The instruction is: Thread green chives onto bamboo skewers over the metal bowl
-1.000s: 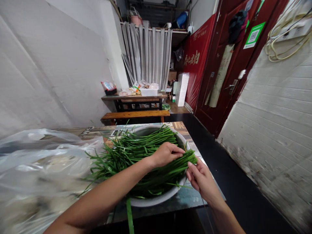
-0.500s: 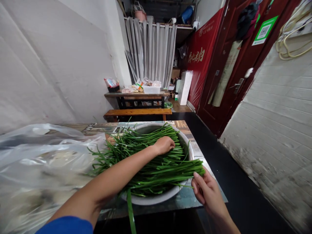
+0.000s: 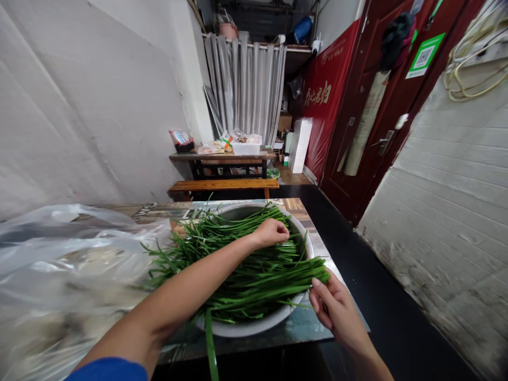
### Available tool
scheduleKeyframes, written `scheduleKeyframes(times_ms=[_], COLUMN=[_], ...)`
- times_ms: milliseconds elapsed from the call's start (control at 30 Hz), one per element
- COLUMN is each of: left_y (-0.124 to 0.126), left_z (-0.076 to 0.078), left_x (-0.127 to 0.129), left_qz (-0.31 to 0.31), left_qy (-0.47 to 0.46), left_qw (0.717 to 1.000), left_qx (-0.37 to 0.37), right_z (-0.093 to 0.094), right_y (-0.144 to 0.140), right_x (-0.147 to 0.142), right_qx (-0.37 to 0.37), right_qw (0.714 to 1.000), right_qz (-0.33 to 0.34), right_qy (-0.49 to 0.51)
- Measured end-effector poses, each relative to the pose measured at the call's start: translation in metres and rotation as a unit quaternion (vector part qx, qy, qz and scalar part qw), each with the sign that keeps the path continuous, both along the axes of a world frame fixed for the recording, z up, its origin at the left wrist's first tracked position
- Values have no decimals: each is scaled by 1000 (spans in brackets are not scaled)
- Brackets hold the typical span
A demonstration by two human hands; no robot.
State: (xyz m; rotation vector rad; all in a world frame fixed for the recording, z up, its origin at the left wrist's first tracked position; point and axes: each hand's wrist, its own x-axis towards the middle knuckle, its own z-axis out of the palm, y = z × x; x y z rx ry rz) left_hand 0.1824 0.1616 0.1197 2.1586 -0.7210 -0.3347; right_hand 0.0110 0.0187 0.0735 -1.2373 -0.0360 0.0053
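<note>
Nearest the camera, a single long green leaf (image 3: 211,346) droops over the front edge of the desk (image 3: 305,323), hanging loose below the rim of the wide metal basin (image 3: 254,327) that sits near the desk's right end. Just to the right, the right hand (image 3: 335,307) rests at the basin's near right rim, its fingertips pinched on the cut ends of a bundle of chives (image 3: 273,280) that lies across the basin; holding the stalks by their ends seems a way of keeping them aligned and level with one another. The left forearm reaches in diagonally from the lower left, a blue sleeve (image 3: 107,369) showing at the bottom edge, and the left hand (image 3: 272,233) lies farther in, over the far side of the heap, its grip curled closed on a few stalks (how many cannot be told, since the fingers hide them), probably picking them out of the mass. The chives fill the basin, with their leafy tips fanning out to the left over its rim and toward a large, crumpled clear plastic bag (image 3: 67,264) that covers the left half of the desk; the bag lies just beside the greens, touching their tips. Beyond the desk stands a wooden bench (image 3: 222,186), then a second table (image 3: 222,156) carrying a white tub and packets, and behind it a grey curtain (image 3: 246,90). A dark red door (image 3: 381,106) lines the right side of the passage.
</note>
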Motion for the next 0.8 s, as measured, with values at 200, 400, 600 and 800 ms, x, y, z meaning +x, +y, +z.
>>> scheduleKeyframes(times_ms=[200, 400, 600, 800], left_y=[-1, 3, 14, 4], left_z=[19, 14, 12, 17], left_x=[-24, -23, -6, -19], left_qz=[7, 33, 47, 66], left_qy=[117, 84, -107, 115], left_qw=[980, 990, 993, 984], left_qx=[-162, -112, -3, -118], right_z=[7, 8, 7, 9], right_y=[-4, -2, -4, -4], right_x=[15, 17, 18, 22], right_qx=[17, 23, 19, 12], right_qw=[1000, 1000, 999, 999], right_qz=[14, 19, 27, 32], right_qy=[7, 4, 2, 6])
